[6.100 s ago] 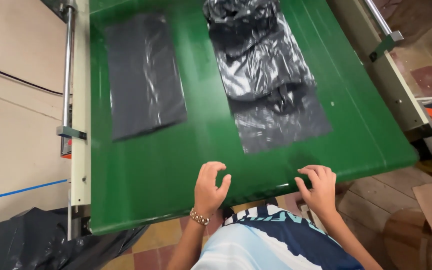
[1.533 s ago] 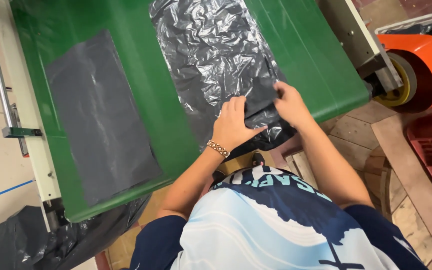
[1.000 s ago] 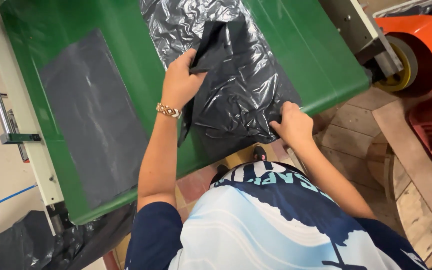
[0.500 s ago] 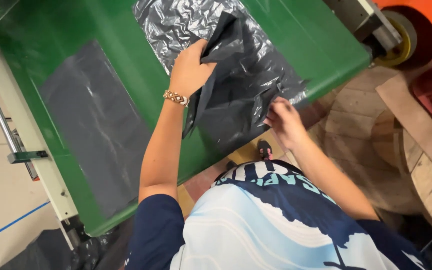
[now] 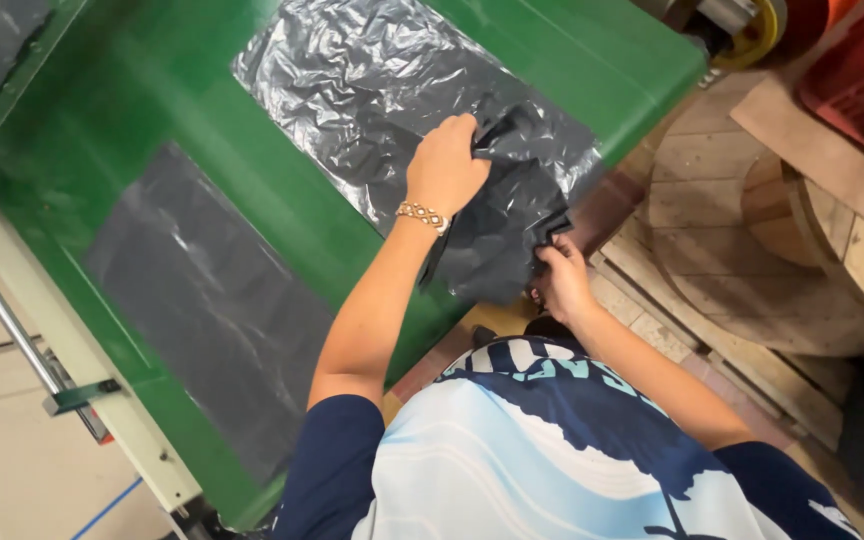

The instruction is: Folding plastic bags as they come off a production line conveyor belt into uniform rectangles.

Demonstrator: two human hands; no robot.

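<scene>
A crinkled black plastic bag lies across the green conveyor belt. Its near part is folded up and held off the belt's front edge. My left hand, with a beaded bracelet on the wrist, grips the folded bag's upper edge. At the lower corner my right hand pinches the same bag, just in front of the belt. A second, flatter dark grey bag lies on the belt to the left, away from both hands.
A grey metal frame with a rail runs along the belt's left side. Wooden cable spools stand on the floor to the right, with a red crate and an orange roll behind them.
My hands took hold of the near end of the crinkled bag and folded it up. Since half a second ago the left hand has come down toward the right, gathering the bag tighter.
</scene>
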